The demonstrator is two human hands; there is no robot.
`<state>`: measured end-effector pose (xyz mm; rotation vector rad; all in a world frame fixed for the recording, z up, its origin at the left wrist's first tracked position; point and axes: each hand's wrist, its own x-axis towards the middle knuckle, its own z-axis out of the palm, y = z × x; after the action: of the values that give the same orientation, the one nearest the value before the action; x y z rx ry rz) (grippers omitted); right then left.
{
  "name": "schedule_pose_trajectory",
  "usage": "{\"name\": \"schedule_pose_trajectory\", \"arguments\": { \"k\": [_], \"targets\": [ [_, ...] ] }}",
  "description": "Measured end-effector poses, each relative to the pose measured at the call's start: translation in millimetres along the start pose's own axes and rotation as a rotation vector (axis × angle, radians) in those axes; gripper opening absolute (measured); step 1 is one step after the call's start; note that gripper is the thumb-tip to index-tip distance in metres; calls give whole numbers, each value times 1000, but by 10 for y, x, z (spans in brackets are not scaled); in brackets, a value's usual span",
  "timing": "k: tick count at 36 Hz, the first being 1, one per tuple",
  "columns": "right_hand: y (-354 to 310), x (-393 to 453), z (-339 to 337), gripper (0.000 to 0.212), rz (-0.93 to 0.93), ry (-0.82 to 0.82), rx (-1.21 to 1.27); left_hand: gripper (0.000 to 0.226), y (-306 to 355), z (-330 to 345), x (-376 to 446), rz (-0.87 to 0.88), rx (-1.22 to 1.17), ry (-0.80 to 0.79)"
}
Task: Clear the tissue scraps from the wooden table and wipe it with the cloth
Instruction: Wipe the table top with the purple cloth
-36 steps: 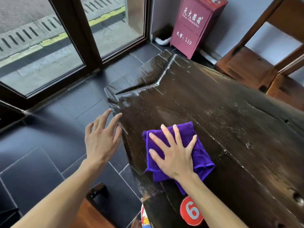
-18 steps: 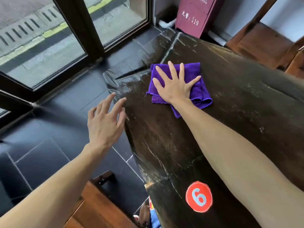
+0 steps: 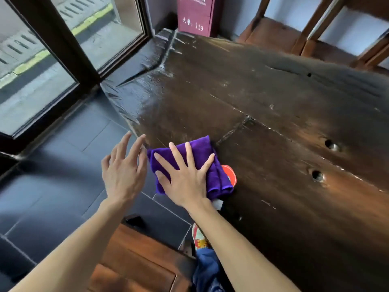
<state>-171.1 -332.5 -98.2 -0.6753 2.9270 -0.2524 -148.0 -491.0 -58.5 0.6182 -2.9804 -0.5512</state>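
A folded purple cloth lies on the near left corner of the dark wooden table. My right hand presses flat on it with fingers spread, and part of the cloth hangs over the table's edge. It half covers a red round number sticker. My left hand hovers open over the floor just left of the table's edge, holding nothing. The far left part of the tabletop shines wet. No tissue scraps show on the table.
Dark floor tiles and a glass door lie to the left. A red box marked 119 stands past the table's far corner. Wooden chairs stand at the back right, a wooden seat below my arms.
My right hand pushed the cloth out to the far corner, then pulled it back to the near edge over the red sticker. My left hand stayed open beside the table.
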Motion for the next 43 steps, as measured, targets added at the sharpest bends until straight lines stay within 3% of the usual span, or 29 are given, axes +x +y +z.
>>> {"name": "schedule_pose_trajectory", "arguments": {
  "k": [11, 19, 24, 31, 37, 43],
  "targets": [
    [715, -2034, -3, 61, 105, -86, -2, 51, 523, 237, -718, 176, 4, -115],
    [1572, -3971, -189, 71, 309, -260, -123, 53, 1105, 395, -1037, 334, 23, -187],
    [2046, -4756, -409, 65, 456, -338, -188, 50, 1353, 512, -1178, 449, 27, -190],
    [1863, -4606, -388, 65, 608, -297, -144, 53, 1505, 667, -1399, 504, 59, -261],
    [1597, -3874, -288, 62, 654, -259, -14, 52, 1561, 654, -1398, 525, 61, -269],
    [1860, -3168, -261, 60, 698, -172, 26, 49, 1625, 712, -1296, 549, 65, -241]
  ]
}}
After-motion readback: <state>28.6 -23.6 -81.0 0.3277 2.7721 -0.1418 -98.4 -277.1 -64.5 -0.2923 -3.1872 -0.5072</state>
